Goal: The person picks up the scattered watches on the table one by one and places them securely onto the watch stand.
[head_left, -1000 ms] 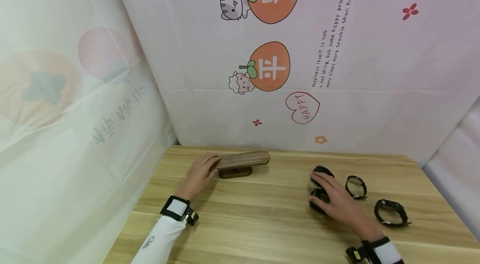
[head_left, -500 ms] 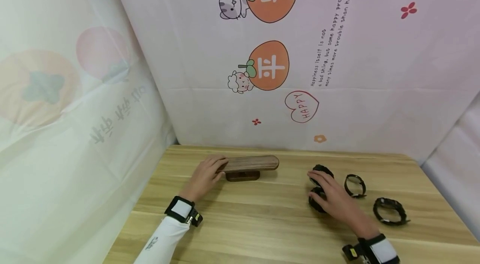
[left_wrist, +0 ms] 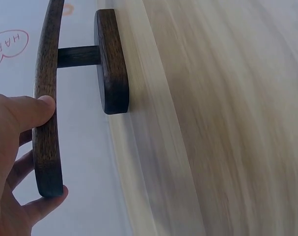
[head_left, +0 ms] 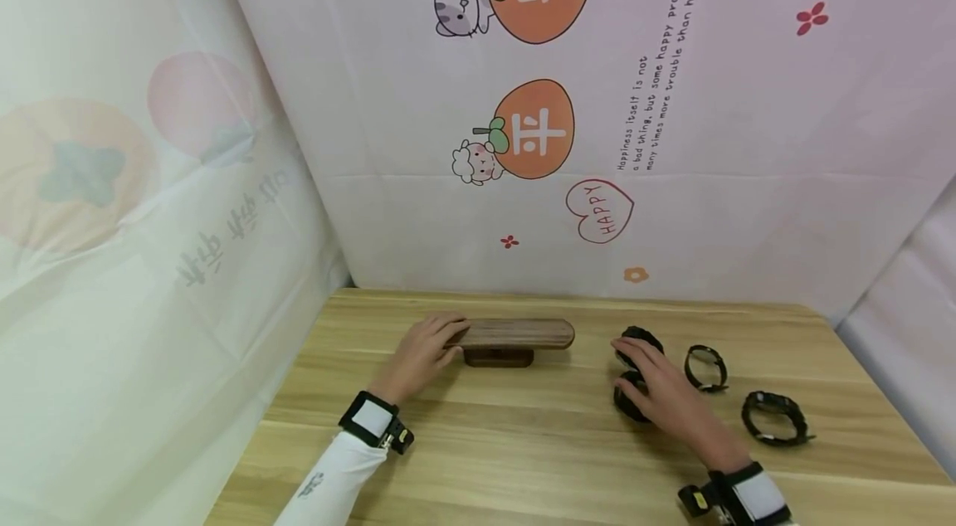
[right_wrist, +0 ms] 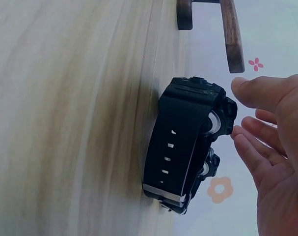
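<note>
My left hand point(head_left: 418, 356) grips the left end of the long top bar of a dark wooden T-bar stand point(head_left: 523, 333). In the left wrist view, the thumb lies on one side of the bar and the fingers on the other; a short post joins the bar to its base point(left_wrist: 112, 64). Over two black wristwatches on the right, my right hand point(head_left: 668, 393) hovers with relaxed fingers. The right wrist view has the nearer watch point(right_wrist: 176, 137) standing on its strap, the thumb tip close to its case. Whether thumb and case touch, I cannot tell.
A slim black watch point(head_left: 722, 368) and a bulkier black watch point(head_left: 773, 401) stand right of my right hand. The wooden table point(head_left: 508, 443) ends at a printed white cloth point(head_left: 418, 236) behind, with more cloth on both sides.
My left hand has slid the stand to the right and slightly nearer, turning its bar level with the table's back edge. My right hand has stayed almost still by the watches.
</note>
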Tool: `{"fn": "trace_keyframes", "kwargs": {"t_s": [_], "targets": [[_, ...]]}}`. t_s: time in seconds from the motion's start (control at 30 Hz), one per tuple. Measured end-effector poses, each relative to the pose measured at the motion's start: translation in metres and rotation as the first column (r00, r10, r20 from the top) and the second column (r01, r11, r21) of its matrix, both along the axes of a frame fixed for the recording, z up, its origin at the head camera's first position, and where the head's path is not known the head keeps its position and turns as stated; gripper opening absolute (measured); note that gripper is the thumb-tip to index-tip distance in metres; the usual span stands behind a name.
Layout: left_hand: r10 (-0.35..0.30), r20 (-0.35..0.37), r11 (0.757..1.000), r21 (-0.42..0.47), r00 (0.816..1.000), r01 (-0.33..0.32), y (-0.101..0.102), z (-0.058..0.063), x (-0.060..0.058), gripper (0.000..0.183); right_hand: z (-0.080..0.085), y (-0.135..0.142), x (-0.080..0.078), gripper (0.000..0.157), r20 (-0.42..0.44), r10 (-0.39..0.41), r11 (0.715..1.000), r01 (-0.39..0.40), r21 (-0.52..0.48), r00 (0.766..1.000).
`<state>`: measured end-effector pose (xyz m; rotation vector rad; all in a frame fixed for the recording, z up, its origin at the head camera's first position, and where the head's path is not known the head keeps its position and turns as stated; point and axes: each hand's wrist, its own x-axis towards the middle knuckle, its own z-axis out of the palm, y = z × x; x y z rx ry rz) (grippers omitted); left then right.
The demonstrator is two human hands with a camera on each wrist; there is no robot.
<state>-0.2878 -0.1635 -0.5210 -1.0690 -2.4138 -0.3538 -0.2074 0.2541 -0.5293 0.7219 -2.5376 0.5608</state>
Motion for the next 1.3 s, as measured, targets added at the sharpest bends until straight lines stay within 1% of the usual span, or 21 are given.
{"fn": "trace_keyframes", "kwargs": {"t_s": [0.17,0.27,0.43,0.53,0.67,0.93,1.07,1.3], "targets": [[-0.025,-0.005,1.000,-0.007,1.000,0.025,0.008,0.000,0.000,0.051,0.000,-0.001,-0.001,0.068,-0.023,-0.005,1.000,0.005,-0.002,1.000],[-0.023,0.006,1.000,-0.018,1.000,0.023,0.013,0.000,0.002,0.051,-0.001,-0.002,-0.001,0.068,-0.035,-0.012,1.000,0.011,-0.009,0.999],[-0.018,0.024,0.999,-0.036,1.000,0.019,0.019,0.001,0.006,0.049,-0.002,-0.002,-0.002,0.065,-0.030,-0.020,0.999,0.019,-0.036,0.999],[-0.023,0.022,0.999,-0.024,1.000,0.023,0.023,0.001,0.008,0.050,-0.001,-0.003,-0.002,0.065,-0.032,-0.019,0.999,0.018,-0.045,0.999],[-0.023,0.007,1.000,-0.011,1.000,0.023,0.027,0.000,0.010,0.051,-0.002,-0.004,-0.004,0.067,-0.048,-0.028,0.999,0.026,-0.029,0.998],[-0.034,0.006,0.999,0.013,0.999,0.034,0.036,-0.001,0.012,0.052,-0.002,-0.007,-0.007,0.069,-0.056,-0.066,0.998,0.066,-0.002,0.996],[-0.033,0.003,0.999,0.015,0.999,0.033,0.040,-0.003,0.013,0.052,-0.003,-0.010,-0.007,0.071,-0.053,-0.058,0.998,0.058,-0.007,0.997],[-0.053,-0.014,0.998,0.015,0.999,0.053,0.045,-0.005,0.015,0.050,-0.003,-0.013,-0.009,0.073,-0.049,-0.042,0.999,0.041,-0.022,0.998]]}}
